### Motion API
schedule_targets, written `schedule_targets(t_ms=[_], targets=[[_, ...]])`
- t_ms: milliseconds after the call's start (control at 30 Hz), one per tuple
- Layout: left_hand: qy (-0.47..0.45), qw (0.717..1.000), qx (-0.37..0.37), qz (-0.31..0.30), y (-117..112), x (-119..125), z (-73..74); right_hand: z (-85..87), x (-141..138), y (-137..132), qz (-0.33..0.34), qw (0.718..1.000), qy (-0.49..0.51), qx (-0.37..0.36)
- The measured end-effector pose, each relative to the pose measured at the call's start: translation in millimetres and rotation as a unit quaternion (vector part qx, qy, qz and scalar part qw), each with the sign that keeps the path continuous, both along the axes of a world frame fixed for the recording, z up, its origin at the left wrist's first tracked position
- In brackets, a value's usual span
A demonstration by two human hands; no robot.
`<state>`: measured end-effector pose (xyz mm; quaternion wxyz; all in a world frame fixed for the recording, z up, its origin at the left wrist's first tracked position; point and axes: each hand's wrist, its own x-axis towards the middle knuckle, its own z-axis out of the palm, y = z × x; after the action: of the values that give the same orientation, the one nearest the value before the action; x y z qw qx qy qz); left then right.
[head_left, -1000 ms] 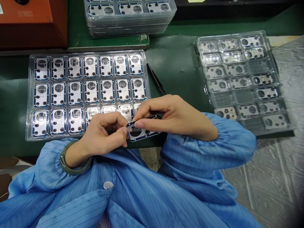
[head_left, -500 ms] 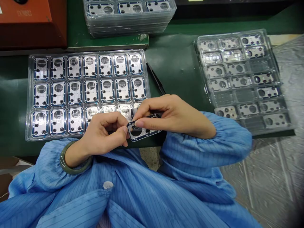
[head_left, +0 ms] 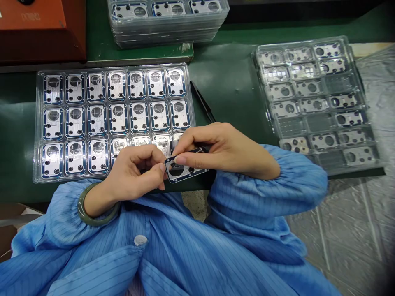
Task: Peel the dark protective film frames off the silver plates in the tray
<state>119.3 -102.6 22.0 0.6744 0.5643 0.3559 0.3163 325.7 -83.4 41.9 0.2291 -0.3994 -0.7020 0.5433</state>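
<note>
Between both hands, just past the front edge of the table, I hold a small metal plate point(head_left: 187, 172) with rounded corners, a dark blue border, one large round hole and smaller holes. My right hand point(head_left: 212, 148) grips it from the right, thumb on its upper face and fingers behind. The thumb and forefinger of my left hand point(head_left: 140, 170) are pinched at the plate's left end. Part of the plate is hidden under my right fingers. Behind my hands lies a clear plastic tray point(head_left: 37, 139) with rows of similar plates in its pockets.
At the right, another clear tray point(head_left: 330, 159) has plates in some pockets and none in others. A black pen point(head_left: 201, 100) lies beside the nearer tray. Farther back are a stack of filled trays point(head_left: 166, 35) and an orange-brown box point(head_left: 43, 37) on the green table point(head_left: 228, 78).
</note>
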Motion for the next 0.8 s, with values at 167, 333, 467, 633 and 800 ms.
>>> schedule_targets(t_ms=[167, 333, 467, 633, 800], targets=[[0.014, 1.000, -0.012, 0.007, 0.6, 1.5, 0.9, -0.6, 0.2, -1.1, -0.006, 1.000, -0.012, 0.004], [0.021, 1.000, -0.021, 0.012, 0.7, 2.1, 1.5, -1.5, -0.2, -1.9, -0.009, 1.000, -0.013, 0.007], [0.006, 1.000, -0.024, 0.010, 1.4, 1.3, 1.9, -1.5, -0.3, -1.6, -0.003, 1.000, -0.005, 0.003], [0.000, 1.000, -0.019, 0.006, 2.3, 1.5, 4.0, -1.8, 0.2, -1.2, 0.003, 1.000, -0.002, 0.006], [0.013, 1.000, -0.017, 0.008, 2.4, 2.1, 1.8, -1.6, -0.1, 0.3, 0.003, 1.000, 0.004, 0.014]])
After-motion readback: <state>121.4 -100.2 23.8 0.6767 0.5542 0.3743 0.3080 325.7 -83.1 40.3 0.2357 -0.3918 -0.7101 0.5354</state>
